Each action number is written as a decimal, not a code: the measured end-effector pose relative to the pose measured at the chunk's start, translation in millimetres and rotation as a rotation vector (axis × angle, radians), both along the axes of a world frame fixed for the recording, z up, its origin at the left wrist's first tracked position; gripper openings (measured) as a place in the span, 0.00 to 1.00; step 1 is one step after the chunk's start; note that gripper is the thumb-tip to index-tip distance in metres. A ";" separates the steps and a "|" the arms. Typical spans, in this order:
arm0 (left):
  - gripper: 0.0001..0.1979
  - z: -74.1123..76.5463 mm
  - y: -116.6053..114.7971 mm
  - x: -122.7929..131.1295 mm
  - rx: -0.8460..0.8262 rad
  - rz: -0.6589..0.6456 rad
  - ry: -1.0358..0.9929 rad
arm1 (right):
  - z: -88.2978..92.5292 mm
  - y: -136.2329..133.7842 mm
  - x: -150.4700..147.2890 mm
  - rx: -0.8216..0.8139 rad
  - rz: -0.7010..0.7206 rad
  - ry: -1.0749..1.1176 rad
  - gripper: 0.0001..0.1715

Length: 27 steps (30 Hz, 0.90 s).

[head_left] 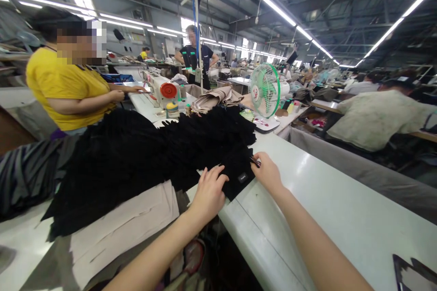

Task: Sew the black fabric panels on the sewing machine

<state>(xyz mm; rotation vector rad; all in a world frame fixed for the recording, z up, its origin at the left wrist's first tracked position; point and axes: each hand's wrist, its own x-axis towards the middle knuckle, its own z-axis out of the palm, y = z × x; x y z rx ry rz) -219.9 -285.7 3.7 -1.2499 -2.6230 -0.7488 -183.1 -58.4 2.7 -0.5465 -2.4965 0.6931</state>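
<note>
Left hand (209, 192) lies flat, fingers spread, on the black fabric piece (235, 166) bearing a small label (242, 177), at the table (324, 200) near edge. Right hand (268, 173) touches the piece's right edge; its finger grip cannot be determined.

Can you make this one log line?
left hand: flat on black fabric piece | right hand: at its edge, grip unclear | surface: white table

left hand (209, 191): flat on black fabric piece (235, 173), fingers spread | right hand (267, 173): at the piece's right edge, pinching a small dark tool (256, 161) | grey label (242, 176): between the hands | black fabric pile (143, 154): beyond left hand | green fan (265, 90): beyond right hand | white table (324, 200): under both hands
</note>
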 end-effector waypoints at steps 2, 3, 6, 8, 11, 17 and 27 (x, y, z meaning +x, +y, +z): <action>0.26 14.1 1.1 0.8 0.090 -0.006 -0.097 | -1.9 -0.1 7.1 0.002 0.030 0.025 0.06; 0.27 22.4 4.0 -1.3 0.154 -0.019 -0.139 | -2.3 -0.1 10.7 -0.002 0.038 0.038 0.07; 0.34 45.7 23.8 -19.5 0.312 -0.091 -0.217 | -1.0 -0.6 19.6 -0.027 0.056 0.090 0.09; 0.41 55.6 42.3 -37.9 0.316 -0.149 -0.303 | 1.5 -1.6 23.5 -0.060 0.060 0.139 0.10; 0.47 61.1 62.8 -60.3 0.196 -0.226 -0.491 | 5.3 -1.6 25.9 -0.134 0.035 0.211 0.14; 0.39 55.4 52.1 -60.1 0.080 -0.240 -0.569 | 14.4 13.5 15.2 -0.286 -0.030 0.244 0.17; 0.17 40.6 42.4 -69.8 -0.099 0.071 -0.303 | 19.2 25.2 -58.5 -0.351 -0.011 -0.118 0.14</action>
